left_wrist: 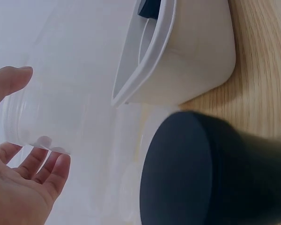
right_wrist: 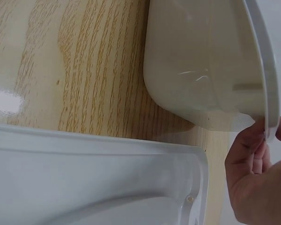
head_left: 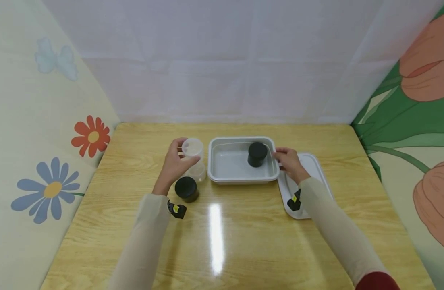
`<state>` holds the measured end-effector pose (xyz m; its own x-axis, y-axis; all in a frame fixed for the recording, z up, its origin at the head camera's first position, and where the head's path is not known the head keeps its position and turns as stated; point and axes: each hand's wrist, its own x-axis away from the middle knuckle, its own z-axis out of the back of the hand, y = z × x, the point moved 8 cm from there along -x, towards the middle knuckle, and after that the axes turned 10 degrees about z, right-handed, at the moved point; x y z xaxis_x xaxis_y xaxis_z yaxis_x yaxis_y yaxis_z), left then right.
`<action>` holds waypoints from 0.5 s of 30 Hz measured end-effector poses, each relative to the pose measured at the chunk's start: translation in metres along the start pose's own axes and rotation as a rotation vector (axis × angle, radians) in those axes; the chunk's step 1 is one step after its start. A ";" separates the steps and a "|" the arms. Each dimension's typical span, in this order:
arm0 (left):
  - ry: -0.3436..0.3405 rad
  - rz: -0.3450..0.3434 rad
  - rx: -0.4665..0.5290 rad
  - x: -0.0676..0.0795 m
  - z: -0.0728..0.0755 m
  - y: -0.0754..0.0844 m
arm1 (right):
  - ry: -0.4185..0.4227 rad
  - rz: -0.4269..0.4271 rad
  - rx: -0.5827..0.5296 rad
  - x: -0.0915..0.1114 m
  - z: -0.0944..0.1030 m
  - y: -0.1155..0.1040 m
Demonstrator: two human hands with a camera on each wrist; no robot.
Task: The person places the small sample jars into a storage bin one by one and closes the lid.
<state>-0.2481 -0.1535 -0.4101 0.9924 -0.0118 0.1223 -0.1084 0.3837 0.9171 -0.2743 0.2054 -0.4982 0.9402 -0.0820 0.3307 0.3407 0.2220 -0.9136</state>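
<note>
Head view: left hand (head_left: 174, 164) pinches clear cylindrical plastic jar (head_left: 193, 150), right hand (head_left: 291, 163) white rectangular tub (head_left: 240, 179); squeeze lightly, brace tub.

1. Your clear cup (head_left: 192, 147) looks like smooth, glossy plastic.
2. The white container (head_left: 227, 161) and lid (right_wrist: 107, 183) show you smooth, shiny plastic.
3. You see a matt-topped black jar (head_left: 187, 189).
4. Your table (head_left: 262, 229) is glossy, wood-grained.
5. Your backdrop (head_left: 222, 60) looks like matt, creased cloth.

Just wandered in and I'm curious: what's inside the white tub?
One black jar stands inside the tub, toward the end by the right hand. Whatever lies directly beneath the jar is covered, so that cannot be seen.
</note>
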 end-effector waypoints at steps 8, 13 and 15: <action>0.008 -0.005 -0.012 -0.002 -0.006 0.004 | -0.021 0.009 -0.013 -0.003 -0.009 -0.002; -0.026 -0.020 0.008 -0.007 -0.021 0.008 | 0.001 -0.001 -0.014 -0.002 -0.003 0.002; -0.031 -0.026 0.016 -0.010 -0.028 0.010 | 0.004 -0.002 -0.009 -0.002 0.001 0.004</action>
<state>-0.2572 -0.1240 -0.4123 0.9926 -0.0505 0.1100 -0.0839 0.3678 0.9261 -0.2747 0.2072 -0.5020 0.9393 -0.0862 0.3320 0.3429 0.2126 -0.9150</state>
